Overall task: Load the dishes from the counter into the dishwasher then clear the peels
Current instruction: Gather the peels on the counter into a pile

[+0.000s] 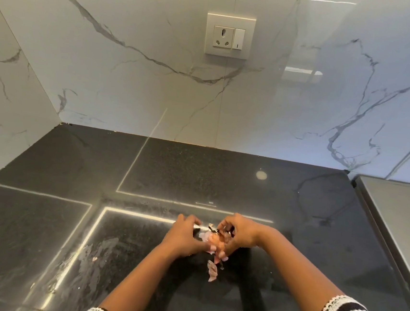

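Thin pinkish onion peels (pixel 211 241) lie bunched between my two hands on the glossy black counter (pixel 197 174). My left hand (pixel 183 238) cups the pile from the left, fingers curved against it. My right hand (pixel 235 234) curls over the pile from the right and pinches some peels. One loose strip of peel (pixel 212 271) lies just in front of the hands. A tiny peel scrap (pixel 94 259) sits on the counter to the left. No dishes or dishwasher are in view.
A white marble-patterned wall with a socket and switch (pixel 230 35) rises behind the counter, and a side wall closes the left. A grey raised surface (pixel 399 211) borders the counter on the right. Wet smears (pixel 94 252) mark the counter at the left front.
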Demonstrator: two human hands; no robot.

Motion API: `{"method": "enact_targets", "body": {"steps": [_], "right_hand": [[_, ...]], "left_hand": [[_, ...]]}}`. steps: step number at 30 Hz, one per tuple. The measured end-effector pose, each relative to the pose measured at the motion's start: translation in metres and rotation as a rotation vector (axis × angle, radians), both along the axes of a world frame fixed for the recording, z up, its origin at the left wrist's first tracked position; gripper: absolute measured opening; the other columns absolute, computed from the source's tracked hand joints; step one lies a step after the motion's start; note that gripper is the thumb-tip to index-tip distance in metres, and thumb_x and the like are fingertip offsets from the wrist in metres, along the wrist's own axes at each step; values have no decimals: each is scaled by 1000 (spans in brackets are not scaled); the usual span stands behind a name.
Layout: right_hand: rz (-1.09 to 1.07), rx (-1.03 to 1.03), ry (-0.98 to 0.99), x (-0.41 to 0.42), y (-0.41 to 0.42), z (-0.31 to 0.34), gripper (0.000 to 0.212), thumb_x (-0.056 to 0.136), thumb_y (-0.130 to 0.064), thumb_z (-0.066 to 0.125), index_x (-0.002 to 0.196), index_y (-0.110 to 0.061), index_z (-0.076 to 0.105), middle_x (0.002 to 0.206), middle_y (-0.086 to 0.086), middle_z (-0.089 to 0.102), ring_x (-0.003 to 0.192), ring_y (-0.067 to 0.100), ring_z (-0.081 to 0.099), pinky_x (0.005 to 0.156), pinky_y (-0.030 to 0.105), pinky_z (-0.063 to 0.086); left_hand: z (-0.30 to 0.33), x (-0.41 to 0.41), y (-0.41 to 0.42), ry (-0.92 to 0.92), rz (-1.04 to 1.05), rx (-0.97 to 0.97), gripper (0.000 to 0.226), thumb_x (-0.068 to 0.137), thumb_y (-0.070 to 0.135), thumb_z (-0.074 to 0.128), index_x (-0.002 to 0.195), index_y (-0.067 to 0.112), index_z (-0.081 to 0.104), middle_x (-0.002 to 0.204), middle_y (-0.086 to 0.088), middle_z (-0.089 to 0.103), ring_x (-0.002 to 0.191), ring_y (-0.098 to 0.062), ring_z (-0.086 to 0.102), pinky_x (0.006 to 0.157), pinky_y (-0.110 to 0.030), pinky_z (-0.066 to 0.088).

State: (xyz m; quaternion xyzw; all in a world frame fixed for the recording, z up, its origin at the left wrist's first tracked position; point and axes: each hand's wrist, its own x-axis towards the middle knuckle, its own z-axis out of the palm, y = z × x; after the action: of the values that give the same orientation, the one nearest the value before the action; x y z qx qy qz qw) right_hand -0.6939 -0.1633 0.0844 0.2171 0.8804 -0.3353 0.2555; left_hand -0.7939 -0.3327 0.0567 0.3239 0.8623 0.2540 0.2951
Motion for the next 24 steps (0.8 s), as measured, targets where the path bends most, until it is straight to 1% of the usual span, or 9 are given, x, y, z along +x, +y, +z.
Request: {"method": "enact_targets", "body": {"steps": [3, 5, 7, 10, 15, 18, 20, 22, 24], "right_hand": [[118, 124, -30, 10, -4, -2, 98, 55, -39, 92, 138, -35, 39, 133, -2, 35, 124, 21, 36, 108, 43, 39], [137, 159, -47, 15, -7, -4, 108, 52, -38, 93, 141, -37, 32, 136, -1, 31, 130, 24, 30, 110, 48, 36], [147, 192, -60, 20, -11, -5, 115, 51, -33, 94, 144, -36, 25, 137, 0, 28, 132, 26, 28, 109, 49, 37], [134, 236, -50, 24, -20, -8, 122, 50, -30, 95, 146, -34, 20, 137, 1, 26, 132, 28, 28, 106, 49, 41], [35, 257, -43, 24, -33, -14, 121, 52, -19, 94, 146, -33, 19, 137, 3, 23, 129, 31, 30, 101, 49, 46], [-19, 216, -3, 24, -36, -13, 103, 63, -12, 88, 143, -29, 26, 136, 6, 25, 124, 32, 37, 96, 45, 48], [-29, 191, 9, 23, -39, -13, 96, 66, -11, 86, 142, -26, 29, 136, 8, 25, 123, 34, 38, 96, 47, 48], [-25, 195, -8, 21, -44, -14, 106, 58, -14, 91, 143, -23, 27, 138, 8, 23, 126, 36, 37, 100, 50, 45], [-37, 209, -7, 20, -48, -16, 114, 54, -18, 94, 144, -23, 24, 138, 8, 23, 127, 37, 37, 102, 51, 44]], "left_hand": [[3, 9, -4, -16, -152, -214, 110, 57, 53, 87, 144, 24, 25, 140, -5, 22, 134, -27, 29, 110, -40, 36], [4, 20, -4, -5, -205, -272, 125, 56, 52, 88, 150, 26, 10, 148, -6, 11, 142, -30, 15, 115, -45, 28], [4, 32, -1, -10, -212, -288, 133, 56, 47, 89, 152, 28, 0, 152, -5, 2, 145, -30, 7, 116, -47, 27], [2, 46, 8, 46, -226, -329, 135, 57, 40, 91, 152, 31, -4, 152, -6, 2, 144, -30, 11, 111, -47, 34], [3, 50, 20, 48, -201, -328, 121, 58, 28, 91, 148, 28, 11, 143, -6, 15, 136, -32, 26, 104, -47, 42], [2, 48, 24, 46, -197, -299, 107, 62, 20, 89, 144, 28, 21, 139, -7, 21, 129, -33, 38, 100, -45, 46], [1, 47, 27, 37, -195, -268, 95, 70, 13, 82, 144, 27, 24, 143, -11, 21, 122, -34, 47, 94, -42, 50], [0, 45, 29, 24, -170, -216, 73, 82, 13, 69, 143, 25, 30, 147, -16, 21, 116, -36, 53, 87, -36, 51], [0, 45, 29, 22, -126, -168, 58, 88, 16, 59, 141, 25, 37, 147, -18, 28, 116, -35, 53, 87, -36, 48]]}}
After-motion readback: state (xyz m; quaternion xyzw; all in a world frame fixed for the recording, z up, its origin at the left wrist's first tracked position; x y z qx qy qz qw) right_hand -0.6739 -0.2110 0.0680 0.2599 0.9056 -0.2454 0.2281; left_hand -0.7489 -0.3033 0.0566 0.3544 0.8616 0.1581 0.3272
